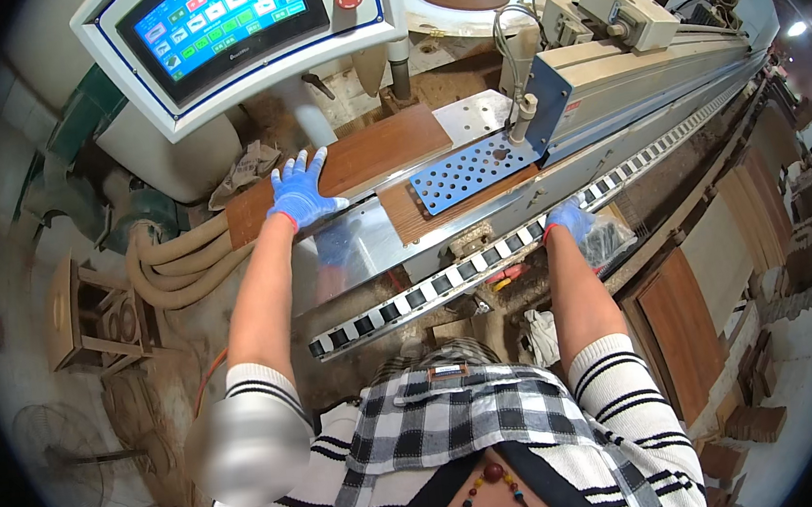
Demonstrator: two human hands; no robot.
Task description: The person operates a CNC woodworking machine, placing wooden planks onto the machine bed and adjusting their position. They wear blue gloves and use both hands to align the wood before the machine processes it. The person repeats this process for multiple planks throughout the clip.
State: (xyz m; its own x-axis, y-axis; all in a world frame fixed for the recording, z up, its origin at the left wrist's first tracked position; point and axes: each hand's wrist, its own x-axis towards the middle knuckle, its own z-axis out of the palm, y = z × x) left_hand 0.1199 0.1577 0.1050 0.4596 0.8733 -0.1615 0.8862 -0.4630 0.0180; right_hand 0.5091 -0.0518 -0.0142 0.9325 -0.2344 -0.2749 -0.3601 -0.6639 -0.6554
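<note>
My left hand (299, 190), in a blue glove, is open, fingers spread on a long brown board (382, 140) lying on the steel machine bed (335, 265). To its right, a second brown board (404, 225) lies partly under a blue perforated plate (472, 175). My right hand (567, 220), also gloved, is at the long roller rail (414, 293) along the machine's near side; its fingers are mostly hidden, so its grip cannot be made out. A clear plastic bag or wrap (608, 243) is just beside it.
A control panel (213, 39) with a red button stands above the bed. Hoses (178, 293), a wooden stool (78, 311) and a fan (47, 459) are at left. The machine beam (631, 70) runs rightward. Stacked boards (684, 335) line the right side.
</note>
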